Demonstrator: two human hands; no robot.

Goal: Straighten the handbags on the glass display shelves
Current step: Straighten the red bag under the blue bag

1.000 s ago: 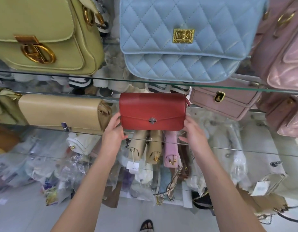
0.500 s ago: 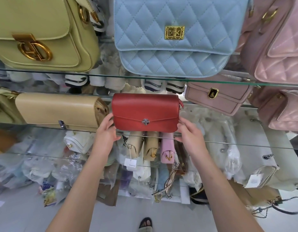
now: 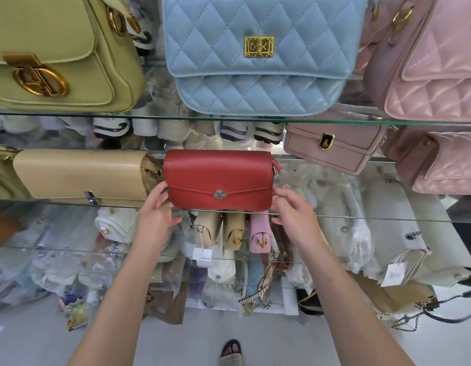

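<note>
Left hand [image 3: 156, 217] and right hand [image 3: 294, 213] hardly shifting | bracketing lower corners of red handbag [image 3: 218, 178] | fingers [image 3: 160, 190] relaxed, touching its ends, not clasping

Red handbag [image 3: 220, 180]: upright on the middle glass shelf [image 3: 374, 220]; flap to the front, round silver clasp at centre
Left hand [image 3: 156, 220]: fingers fairly straight, tips touching the red handbag's left end; thumb by its bottom edge
Right hand [image 3: 295, 215]: fingertips touching the lower right corner; thumb just under the bottom edge
Neighbours: beige handbag [image 3: 81, 175] close beside on the left; dusty pink handbag [image 3: 332, 146] apart on the right, tilted
Upper glass shelf [image 3: 176, 118]: green handbag [image 3: 57, 54], blue quilted handbag [image 3: 255, 56], pink quilted handbag [image 3: 435, 62] side by side
Lower shelf: small pink bag [image 3: 259, 236] among small beige ones; plastic-wrapped bags around
Floor: sandalled foot [image 3: 230, 351]
</note>
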